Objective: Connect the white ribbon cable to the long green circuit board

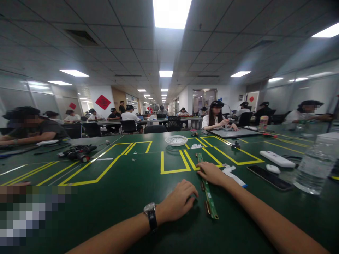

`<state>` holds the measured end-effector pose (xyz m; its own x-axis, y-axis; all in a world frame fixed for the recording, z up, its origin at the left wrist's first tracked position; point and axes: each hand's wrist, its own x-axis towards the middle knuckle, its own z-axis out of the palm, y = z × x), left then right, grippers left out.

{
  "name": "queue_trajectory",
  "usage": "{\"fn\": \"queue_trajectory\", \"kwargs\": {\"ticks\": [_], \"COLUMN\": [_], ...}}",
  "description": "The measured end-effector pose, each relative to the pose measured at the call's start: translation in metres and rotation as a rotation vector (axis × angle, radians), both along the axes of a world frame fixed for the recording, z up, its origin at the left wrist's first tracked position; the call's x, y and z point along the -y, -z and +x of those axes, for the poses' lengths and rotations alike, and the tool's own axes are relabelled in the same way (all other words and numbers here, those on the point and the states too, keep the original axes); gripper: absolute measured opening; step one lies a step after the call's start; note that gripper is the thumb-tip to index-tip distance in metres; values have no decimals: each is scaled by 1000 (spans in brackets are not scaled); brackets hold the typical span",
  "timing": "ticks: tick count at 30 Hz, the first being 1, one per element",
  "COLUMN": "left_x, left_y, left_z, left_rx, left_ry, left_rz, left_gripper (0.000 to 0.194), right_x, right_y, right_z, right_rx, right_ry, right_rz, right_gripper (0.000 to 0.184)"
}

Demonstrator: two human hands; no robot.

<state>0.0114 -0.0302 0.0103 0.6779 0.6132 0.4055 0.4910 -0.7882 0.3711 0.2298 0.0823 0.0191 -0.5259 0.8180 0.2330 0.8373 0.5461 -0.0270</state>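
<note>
On the dark green tabletop (111, 208), between the person's forearms, lies a long, narrow green circuit-board strip (209, 201), its far end pointing away and its near end angled slightly right. The right hand (212, 173) rests over the strip's upper part, fingers bent across its left edge; whether they grip or only press, I cannot tell. The left hand (177, 201), below a round silver wristwatch with a black strap (150, 215), is relaxed and holds nothing, its half-curled fingertips just beside the strip's left long edge, with a narrow band of green between. The strip's lower length extends beyond the right hand toward the person, its near end well apart from both palms. Just right of the right hand, a flat white ribbon with a blue end (234, 175) limits the space on that side; farther right lie a black, flat smartphone (269, 177) and a clear plastic bottle (316, 167). Leftward, green surface spreads wide from the left hand toward the yellow tape outlines (176, 171).
</note>
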Motion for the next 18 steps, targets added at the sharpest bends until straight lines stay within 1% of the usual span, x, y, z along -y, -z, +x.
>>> {"fn": "queue_trajectory", "kwargs": {"ticks": [3,5,6,9,12,14,18], "left_x": [0,1,1,1,-1,-2,-5], "left_y": [-1,-2,-3,-4,-3,-1,2], "left_z": [0,0,0,-1,-1,-2,-2], "left_rx": [11,17,19,28,52,72,135], "left_ry": [-3,-17,-24,-30,-32,-35,-59], "left_rz": [-1,-12,-19,-37,-54,-76,-137], "left_gripper": [20,19,19,19,19,20,20], "right_x": [6,8,8,8,6,5,3], "right_y": [-1,0,1,2,3,3,3], "right_z": [-7,-9,-10,-9,-8,-8,-7], "right_rx": [17,47,65,110,108,102,111], "right_ry": [171,281,314,335,324,323,348], "right_rz": [35,18,-1,-58,-76,-69,-59], "right_gripper": [41,49,50,38,26,24,27]}}
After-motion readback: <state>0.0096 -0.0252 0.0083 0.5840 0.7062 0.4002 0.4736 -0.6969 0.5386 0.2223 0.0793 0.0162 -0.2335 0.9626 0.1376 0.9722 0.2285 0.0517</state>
